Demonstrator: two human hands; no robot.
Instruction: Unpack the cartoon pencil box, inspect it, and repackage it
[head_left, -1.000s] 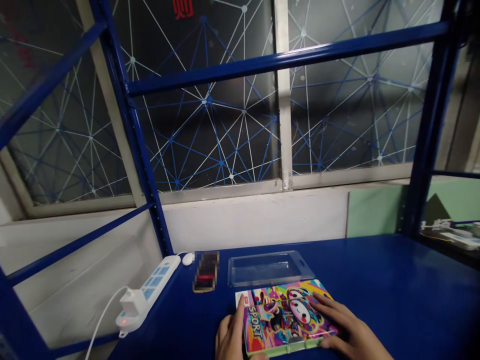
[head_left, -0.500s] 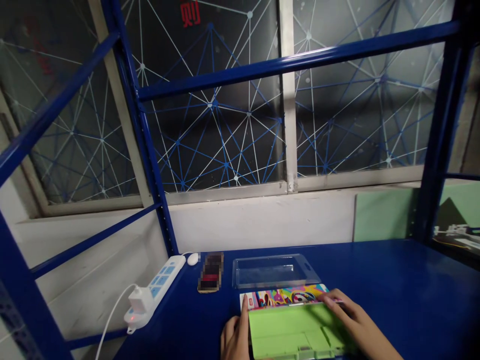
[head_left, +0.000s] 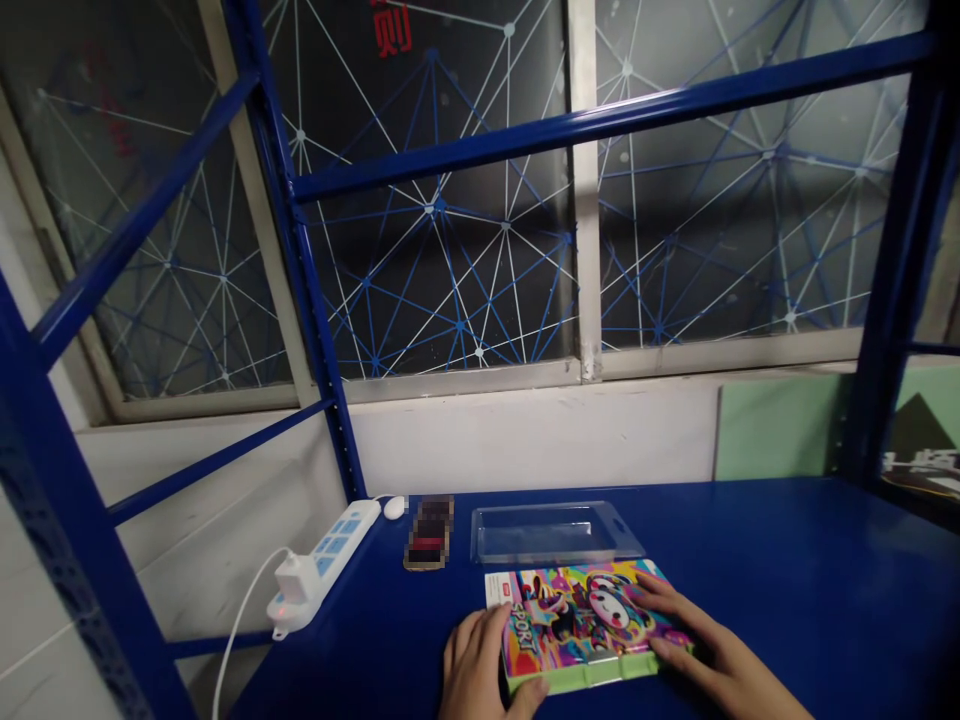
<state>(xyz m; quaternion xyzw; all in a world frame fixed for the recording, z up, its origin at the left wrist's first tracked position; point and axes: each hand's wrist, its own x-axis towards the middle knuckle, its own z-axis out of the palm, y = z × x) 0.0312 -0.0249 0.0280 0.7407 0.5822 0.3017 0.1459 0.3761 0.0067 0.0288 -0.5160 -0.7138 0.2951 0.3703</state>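
Note:
A pencil case (head_left: 592,625) with a colourful cartoon print on its lid and light green sides lies on the blue table in front of me. It is closed, with a clasp at the front edge. My left hand (head_left: 484,660) grips its left end, the thumb at the front corner. At the right end, my right hand (head_left: 697,640) has its fingers over the lid and its thumb by the front edge. Behind the case's far left corner shows a white strip of a printed card (head_left: 495,587).
A clear plastic packaging shell (head_left: 551,532) lies just beyond the case. To its left are a phone (head_left: 429,533) with a blurred screen, a small white round object (head_left: 394,508) and a white power strip (head_left: 330,560) with a plugged-in charger. Blue frame posts (head_left: 319,330) and windows stand behind.
The case's plain green inner side faced up before; now its printed lid is on top and the case is closed. Both hands remain at its ends. The view has shifted slightly.

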